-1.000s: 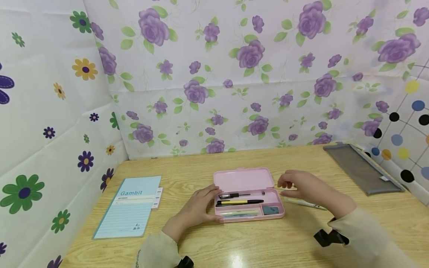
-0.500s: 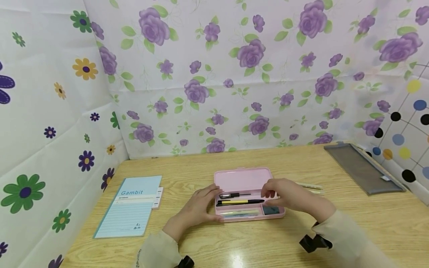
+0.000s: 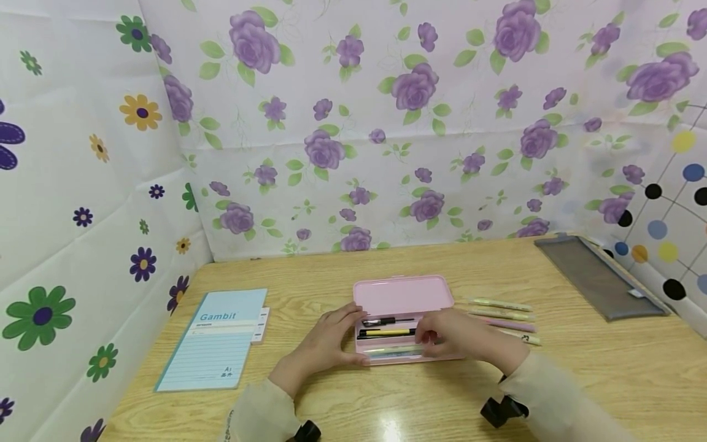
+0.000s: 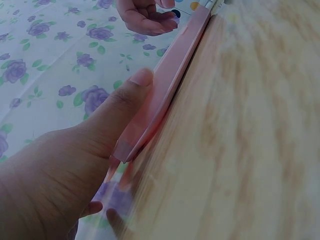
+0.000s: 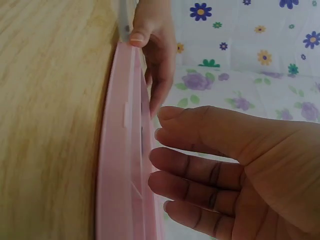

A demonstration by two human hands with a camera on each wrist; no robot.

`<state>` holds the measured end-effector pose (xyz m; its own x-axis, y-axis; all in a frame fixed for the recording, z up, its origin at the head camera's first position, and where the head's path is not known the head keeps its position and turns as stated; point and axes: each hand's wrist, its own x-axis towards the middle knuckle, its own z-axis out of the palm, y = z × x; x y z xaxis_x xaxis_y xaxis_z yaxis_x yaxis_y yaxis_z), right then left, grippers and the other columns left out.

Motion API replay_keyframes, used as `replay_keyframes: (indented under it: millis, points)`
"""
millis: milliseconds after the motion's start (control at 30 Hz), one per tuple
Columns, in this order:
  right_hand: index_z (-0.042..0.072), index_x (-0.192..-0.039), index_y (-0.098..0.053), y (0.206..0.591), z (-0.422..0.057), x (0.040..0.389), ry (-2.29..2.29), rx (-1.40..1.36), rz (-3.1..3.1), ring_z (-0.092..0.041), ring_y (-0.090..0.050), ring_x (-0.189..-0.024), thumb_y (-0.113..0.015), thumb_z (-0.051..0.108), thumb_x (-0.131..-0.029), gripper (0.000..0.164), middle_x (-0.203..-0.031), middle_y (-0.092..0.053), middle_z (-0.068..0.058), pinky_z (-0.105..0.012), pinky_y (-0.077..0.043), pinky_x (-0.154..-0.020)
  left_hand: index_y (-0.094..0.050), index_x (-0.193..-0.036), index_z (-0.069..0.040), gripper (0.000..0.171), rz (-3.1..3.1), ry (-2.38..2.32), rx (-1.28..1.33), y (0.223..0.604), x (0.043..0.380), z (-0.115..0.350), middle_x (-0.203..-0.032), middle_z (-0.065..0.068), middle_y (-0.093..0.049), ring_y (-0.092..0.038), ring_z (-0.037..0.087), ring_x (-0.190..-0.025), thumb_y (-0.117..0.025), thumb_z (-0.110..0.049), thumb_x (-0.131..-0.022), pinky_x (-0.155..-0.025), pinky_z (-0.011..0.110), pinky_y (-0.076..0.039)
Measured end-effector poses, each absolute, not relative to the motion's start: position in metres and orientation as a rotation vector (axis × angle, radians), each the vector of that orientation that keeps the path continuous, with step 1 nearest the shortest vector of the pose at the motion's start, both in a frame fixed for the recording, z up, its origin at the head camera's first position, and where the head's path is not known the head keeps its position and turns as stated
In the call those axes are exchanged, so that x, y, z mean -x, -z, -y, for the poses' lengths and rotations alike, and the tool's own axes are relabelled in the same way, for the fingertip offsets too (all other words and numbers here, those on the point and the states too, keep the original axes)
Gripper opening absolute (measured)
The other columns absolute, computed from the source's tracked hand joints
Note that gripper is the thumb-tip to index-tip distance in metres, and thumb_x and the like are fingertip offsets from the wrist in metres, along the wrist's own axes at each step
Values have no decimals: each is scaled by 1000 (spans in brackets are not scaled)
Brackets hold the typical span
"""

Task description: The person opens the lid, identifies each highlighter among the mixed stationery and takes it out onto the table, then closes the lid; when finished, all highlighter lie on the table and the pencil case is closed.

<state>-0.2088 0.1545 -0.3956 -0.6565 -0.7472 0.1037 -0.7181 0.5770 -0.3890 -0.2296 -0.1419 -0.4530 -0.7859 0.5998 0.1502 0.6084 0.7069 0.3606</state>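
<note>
An open pink pencil case [image 3: 403, 294] lies in the middle of the table with its lid folded back. My left hand [image 3: 323, 339] holds its left end, the thumb [image 4: 120, 110] along the front wall and the fingers at the back corner. Inside lie a black pen [image 3: 381, 321], a yellow and black pen [image 3: 386, 333] and pale slim sticks [image 3: 394, 352] in the front compartment. My right hand [image 3: 461, 336] hovers over the case's right part with fingers loosely bent. In the right wrist view nothing shows between its fingers [image 5: 185, 162]. It hides the right compartment.
Several pens [image 3: 508, 325] lie side by side right of the case. A light blue notebook [image 3: 215, 344] lies at the left, with a small white item [image 3: 259, 325] partly under it. A grey mesh pouch [image 3: 599, 276] is at the back right. Patterned cloths hang behind.
My right hand has moved left from beside the case to over its right part, covering the eraser and uncovering the pens on the table. The left hand has stayed in place.
</note>
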Motion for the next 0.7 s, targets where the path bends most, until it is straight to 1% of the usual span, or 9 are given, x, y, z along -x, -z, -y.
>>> replay_keyframes:
  millis: [233, 333, 600, 700]
  points:
    - [17, -86, -69, 402, -146, 210, 505, 1313, -2755, 2, -47, -66, -77, 17, -81, 9, -75, -59, 9, -13, -41, -59, -42, -145, -19, 89, 2880, 602, 1021, 454, 230, 142, -154, 4, -37, -33, 25, -144, -72, -61, -73, -115, 51, -30]
    - [16, -85, -69, 404, -143, 209, 486, 1293, -2761, 3, -44, -65, -77, 15, -80, 9, -74, -58, 8, -12, -40, -58, -42, -145, -19, 89, 2878, 600, 1024, 454, 230, 142, -154, 4, -37, -33, 25, -144, -72, -61, -73, -116, 51, -30]
    - [15, -84, -70, 409, -138, 210, 432, 1273, -2764, 1, -52, -69, -74, 10, -81, 7, -78, -61, 8, -12, -45, -61, -41, -146, -19, 90, 2892, 597, 1013, 452, 229, 142, -155, 4, -36, -32, 24, -144, -72, -61, -73, -117, 50, -29]
    - [14, -83, -70, 409, -137, 210, 441, 1268, -2756, 1, -53, -69, -73, 8, -81, 7, -77, -61, 8, -12, -46, -61, -41, -146, -19, 90, 2890, 588, 1013, 453, 230, 142, -155, 4, -36, -32, 24, -144, -72, -62, -73, -116, 50, -29]
